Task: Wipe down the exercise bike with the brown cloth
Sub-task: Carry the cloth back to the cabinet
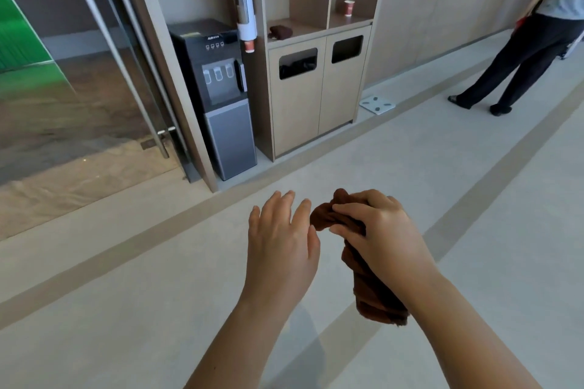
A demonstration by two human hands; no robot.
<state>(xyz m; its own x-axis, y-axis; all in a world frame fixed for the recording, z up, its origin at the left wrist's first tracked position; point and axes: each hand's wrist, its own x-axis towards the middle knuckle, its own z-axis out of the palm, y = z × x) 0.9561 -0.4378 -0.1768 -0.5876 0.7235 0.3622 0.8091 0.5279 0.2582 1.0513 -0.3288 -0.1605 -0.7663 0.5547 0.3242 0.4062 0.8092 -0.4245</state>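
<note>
My right hand grips a bunched brown cloth, whose lower end hangs down below my wrist while its upper end sticks out past my fingers. My left hand is held flat beside it, fingers straight, with the fingertips close to the cloth's upper end; I cannot tell whether they touch it. No exercise bike is in view.
A wooden shelf unit with two bin openings stands ahead, a water dispenser at its left. Another dark cloth lies on a shelf. A person stands far right near a floor scale. Glass doors fill the left.
</note>
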